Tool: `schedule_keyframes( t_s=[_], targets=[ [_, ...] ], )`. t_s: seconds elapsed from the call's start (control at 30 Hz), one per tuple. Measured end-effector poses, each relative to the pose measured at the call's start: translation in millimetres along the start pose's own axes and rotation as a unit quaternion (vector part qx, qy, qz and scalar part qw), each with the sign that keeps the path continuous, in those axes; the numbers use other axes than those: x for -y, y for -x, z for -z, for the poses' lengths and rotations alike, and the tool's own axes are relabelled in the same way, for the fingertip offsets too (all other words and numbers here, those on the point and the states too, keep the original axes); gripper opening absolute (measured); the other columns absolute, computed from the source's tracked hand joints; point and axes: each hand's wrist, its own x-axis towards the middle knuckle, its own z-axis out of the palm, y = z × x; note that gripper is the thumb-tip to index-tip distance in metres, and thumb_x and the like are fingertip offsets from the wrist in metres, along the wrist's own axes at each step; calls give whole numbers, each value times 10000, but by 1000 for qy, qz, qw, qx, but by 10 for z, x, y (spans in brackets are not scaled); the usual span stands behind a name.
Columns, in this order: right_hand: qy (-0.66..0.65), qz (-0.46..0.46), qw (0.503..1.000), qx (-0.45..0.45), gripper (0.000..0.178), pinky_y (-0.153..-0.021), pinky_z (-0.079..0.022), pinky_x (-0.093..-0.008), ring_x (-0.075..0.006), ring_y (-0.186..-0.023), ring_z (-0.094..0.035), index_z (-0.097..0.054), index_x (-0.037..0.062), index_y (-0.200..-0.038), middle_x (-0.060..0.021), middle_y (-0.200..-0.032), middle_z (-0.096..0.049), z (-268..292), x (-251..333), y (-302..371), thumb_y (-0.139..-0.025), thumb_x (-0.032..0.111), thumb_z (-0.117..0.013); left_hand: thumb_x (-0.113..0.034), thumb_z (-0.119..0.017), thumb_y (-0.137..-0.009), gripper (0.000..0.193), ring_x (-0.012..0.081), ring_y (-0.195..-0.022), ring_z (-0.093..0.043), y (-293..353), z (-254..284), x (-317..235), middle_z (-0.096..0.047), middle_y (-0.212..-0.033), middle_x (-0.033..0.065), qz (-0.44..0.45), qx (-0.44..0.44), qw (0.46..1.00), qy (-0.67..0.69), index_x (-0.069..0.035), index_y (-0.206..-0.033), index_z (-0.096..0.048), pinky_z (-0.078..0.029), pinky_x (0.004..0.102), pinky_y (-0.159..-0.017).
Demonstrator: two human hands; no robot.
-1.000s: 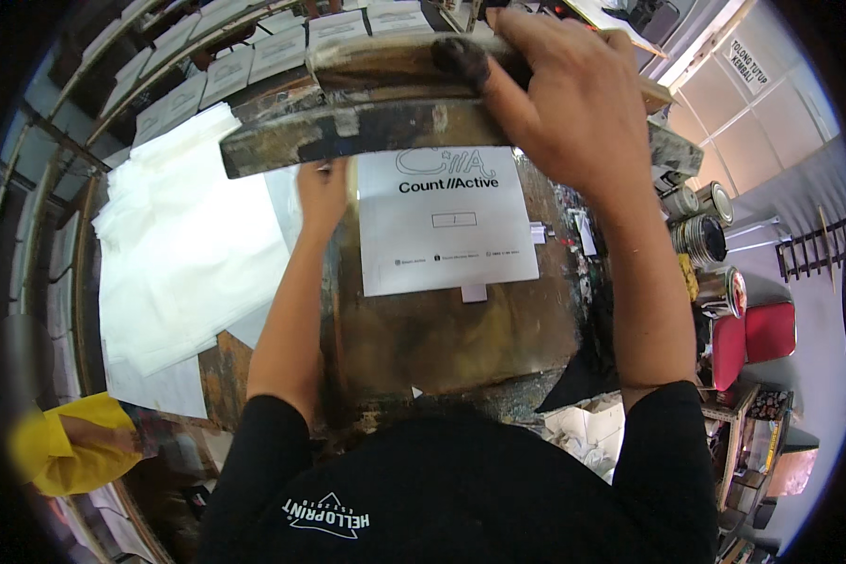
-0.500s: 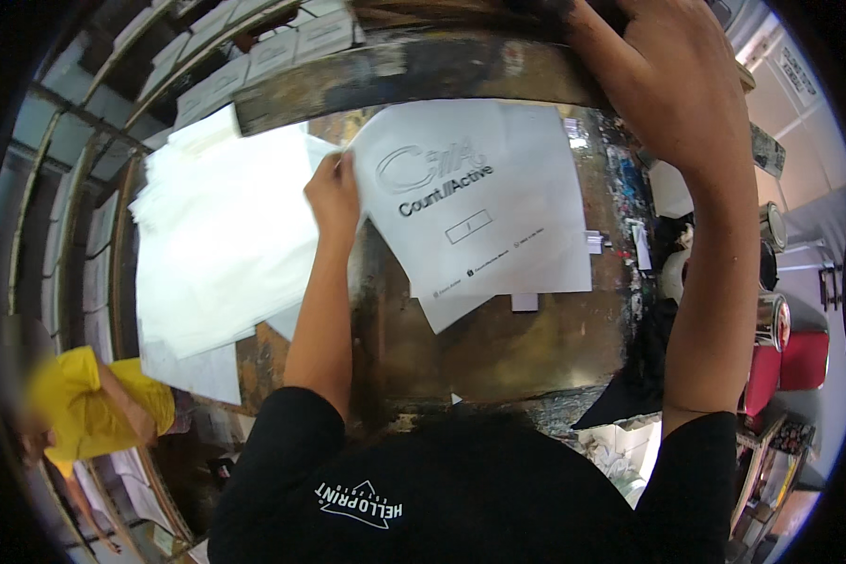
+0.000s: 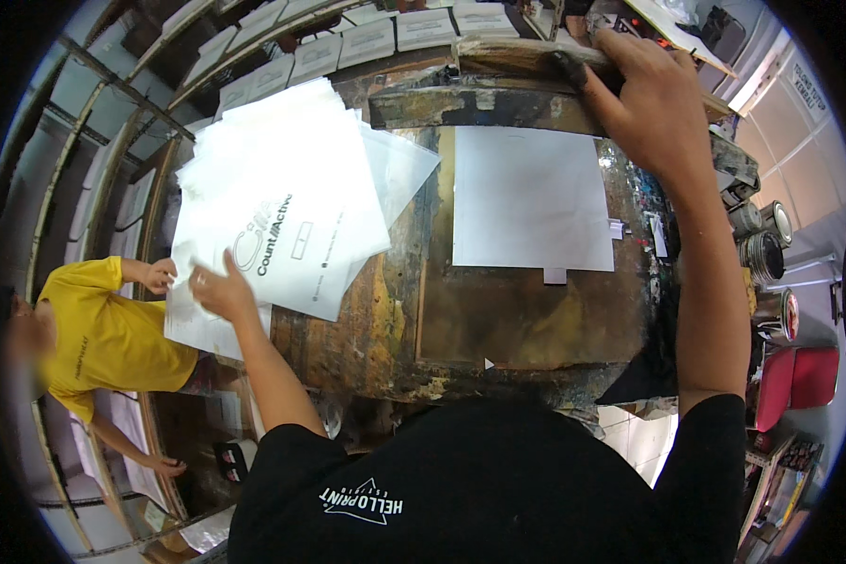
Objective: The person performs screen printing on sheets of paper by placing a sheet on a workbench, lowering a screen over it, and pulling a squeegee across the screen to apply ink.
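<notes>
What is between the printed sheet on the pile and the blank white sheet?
In the head view, only a bare strip of stained, paint-smeared table lies between the printed sheet, under the left hand, and the blank white sheet.

Glossy printed plastic sheet (image 3: 287,235), rough ink-stained wooden table (image 3: 385,329).

This is a screen-printing workshop. The tabletop (image 3: 385,329) is crusted with old ink in brown, yellow and black layers, and a wooden printing frame (image 3: 498,80) smeared with ink stands raised at its far edge. Ink cans (image 3: 761,254) with stained rims cluster on the right. Drying racks (image 3: 94,141) of curved slats hold rows of printed sheets (image 3: 367,42), and a stack of white printed bags (image 3: 273,207) lies on the left.
</notes>
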Motion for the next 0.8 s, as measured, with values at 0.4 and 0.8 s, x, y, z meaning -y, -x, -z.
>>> schedule_keyframes(
  t_s=[0.4, 0.8],
  targets=[
    [-3, 1, 1000, -20, 474, -1008, -427, -485, -339, -1072, -674, -715, 37, -1241, -161, -1100, -743, 43, 56, 36, -957, 413, -671, -53, -657, -901, 103, 327, -968, -729, 807, -1047, -2067, -714, -987, 161, -530, 302, 792, -7, 3, -978, -696, -612, 438, -798],
    [-44, -76, 995, 51, 636, -918, -462, -437, -248, -833, -642, -664, 56, -836, -115, -834, -697, 247, 55, -311, -1050, 634, -505, -229, -689, -855, 300, 455, -736, -693, 560, -1234, -3365, -703, -774, 257, -376, 322, 795, 352, 52, -749, -686, -549, 511, -708]
  ],
)
